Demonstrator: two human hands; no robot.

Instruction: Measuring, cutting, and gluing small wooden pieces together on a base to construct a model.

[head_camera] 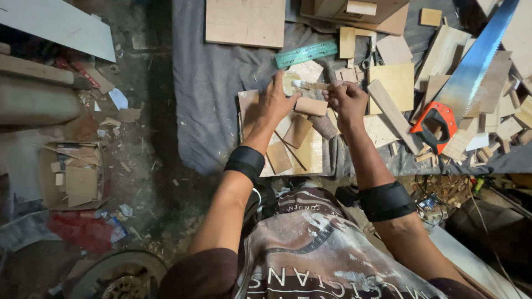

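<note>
My left hand point(275, 101) grips a small flat wooden piece point(290, 81) smeared pale on its face, held above a plywood board point(302, 152). My right hand point(348, 101) holds a small brush point(310, 85) whose white tip touches that piece. A short tan wooden block point(311, 106) sits between my two hands, against my left thumb. Thin wood offcuts point(279, 156) lie on the board below. Black bands wrap both forearms.
A hand saw point(468, 77) with an orange handle lies at right among many wood scraps. A green ruler point(306, 53) and a square plywood panel point(245, 22) lie further back on grey cloth point(210, 94). Scissors point(372, 54) rest near the ruler. Debris and cardboard litter the floor at left.
</note>
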